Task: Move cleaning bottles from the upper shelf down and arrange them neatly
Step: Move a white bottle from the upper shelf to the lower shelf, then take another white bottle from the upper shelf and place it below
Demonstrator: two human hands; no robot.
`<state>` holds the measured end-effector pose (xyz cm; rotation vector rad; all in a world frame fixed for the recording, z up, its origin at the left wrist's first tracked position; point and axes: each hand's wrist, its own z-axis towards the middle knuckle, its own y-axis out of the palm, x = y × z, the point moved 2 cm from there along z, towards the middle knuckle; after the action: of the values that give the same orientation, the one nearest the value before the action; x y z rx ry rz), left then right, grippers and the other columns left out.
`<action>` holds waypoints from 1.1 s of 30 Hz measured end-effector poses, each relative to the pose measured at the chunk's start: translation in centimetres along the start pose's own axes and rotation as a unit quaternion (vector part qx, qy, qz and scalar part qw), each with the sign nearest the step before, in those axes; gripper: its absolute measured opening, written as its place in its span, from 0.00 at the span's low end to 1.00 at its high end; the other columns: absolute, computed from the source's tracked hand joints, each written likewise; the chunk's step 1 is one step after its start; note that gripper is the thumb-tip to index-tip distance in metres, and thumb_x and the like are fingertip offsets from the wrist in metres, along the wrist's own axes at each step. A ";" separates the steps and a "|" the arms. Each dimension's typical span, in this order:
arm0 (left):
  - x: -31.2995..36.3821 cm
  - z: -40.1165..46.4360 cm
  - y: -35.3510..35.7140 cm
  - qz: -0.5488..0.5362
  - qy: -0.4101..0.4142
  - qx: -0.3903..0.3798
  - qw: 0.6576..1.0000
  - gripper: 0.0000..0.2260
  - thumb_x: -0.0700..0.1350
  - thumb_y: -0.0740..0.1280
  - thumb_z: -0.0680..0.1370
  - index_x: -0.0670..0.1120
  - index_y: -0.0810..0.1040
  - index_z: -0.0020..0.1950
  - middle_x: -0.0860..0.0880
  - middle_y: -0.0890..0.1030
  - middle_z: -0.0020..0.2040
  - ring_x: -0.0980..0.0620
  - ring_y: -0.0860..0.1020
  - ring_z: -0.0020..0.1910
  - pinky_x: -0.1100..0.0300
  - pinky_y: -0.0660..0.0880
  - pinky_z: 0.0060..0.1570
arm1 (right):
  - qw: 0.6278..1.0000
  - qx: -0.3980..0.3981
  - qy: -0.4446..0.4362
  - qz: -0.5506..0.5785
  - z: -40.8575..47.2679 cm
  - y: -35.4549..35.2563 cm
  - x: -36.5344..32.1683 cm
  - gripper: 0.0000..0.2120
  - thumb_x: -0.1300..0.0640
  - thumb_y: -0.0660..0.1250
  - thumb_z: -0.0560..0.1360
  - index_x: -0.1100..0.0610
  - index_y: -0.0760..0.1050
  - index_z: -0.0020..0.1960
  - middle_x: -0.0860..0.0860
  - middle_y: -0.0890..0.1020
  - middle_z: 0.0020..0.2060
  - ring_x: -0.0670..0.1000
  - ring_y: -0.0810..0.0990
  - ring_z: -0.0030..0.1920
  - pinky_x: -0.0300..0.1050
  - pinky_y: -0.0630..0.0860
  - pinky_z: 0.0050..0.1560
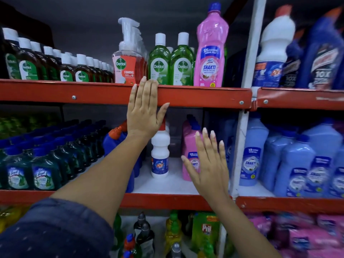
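A tall pink bottle (211, 51) with a blue cap stands on the upper shelf (204, 96), right of two green bottles (170, 62) and a red pump bottle (127, 66). On the middle shelf (163, 187) stand a white bottle (160, 157) and a row of pink bottles (190, 146). My left hand (144, 108) lies flat and open over the upper shelf's red front edge, fingers up. My right hand (208, 162) is open, fingers spread, in front of the pink bottles on the middle shelf. Neither hand holds anything.
Brown bottles (55, 66) fill the upper shelf's left. Dark green bottles (42, 164) crowd the middle shelf's left. A white upright post (242, 138) divides off a right bay with blue bottles (301, 164). More bottles stand on the bottom shelf (173, 235).
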<state>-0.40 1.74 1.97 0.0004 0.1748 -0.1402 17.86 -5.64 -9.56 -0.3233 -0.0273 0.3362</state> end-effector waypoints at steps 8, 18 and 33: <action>0.0 0.0 -0.5 -0.023 0.005 -0.001 1.000 0.28 0.55 0.52 0.84 0.36 0.61 0.75 0.38 0.67 0.73 0.41 0.61 0.75 0.46 0.55 0.76 | 0.992 0.120 -0.002 -0.036 8.3 -7.8 4.1 0.30 0.46 0.62 0.78 0.62 0.66 0.73 0.59 0.70 0.72 0.58 0.65 0.74 0.53 0.57 0.76; -0.1 0.1 -0.1 -0.015 0.000 0.015 1.000 0.28 0.56 0.50 0.84 0.36 0.62 0.75 0.38 0.68 0.73 0.41 0.62 0.75 0.46 0.55 0.76 | 0.982 0.120 0.145 -0.009 19.1 -10.6 12.3 0.30 0.46 0.63 0.76 0.64 0.66 0.71 0.63 0.71 0.68 0.62 0.68 0.69 0.56 0.67 0.67; -0.1 0.0 0.5 0.005 0.000 0.032 0.999 0.28 0.56 0.50 0.83 0.35 0.64 0.73 0.37 0.70 0.71 0.40 0.64 0.74 0.47 0.56 0.75 | 0.898 0.093 0.374 0.212 24.4 -11.4 16.0 0.28 0.37 0.75 0.55 0.62 0.79 0.38 0.52 0.83 0.34 0.57 0.84 0.41 0.54 0.82 0.44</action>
<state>-0.45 2.27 2.03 0.0645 0.1708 -0.1354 34.64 -3.06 16.75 -0.2485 0.8433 0.6238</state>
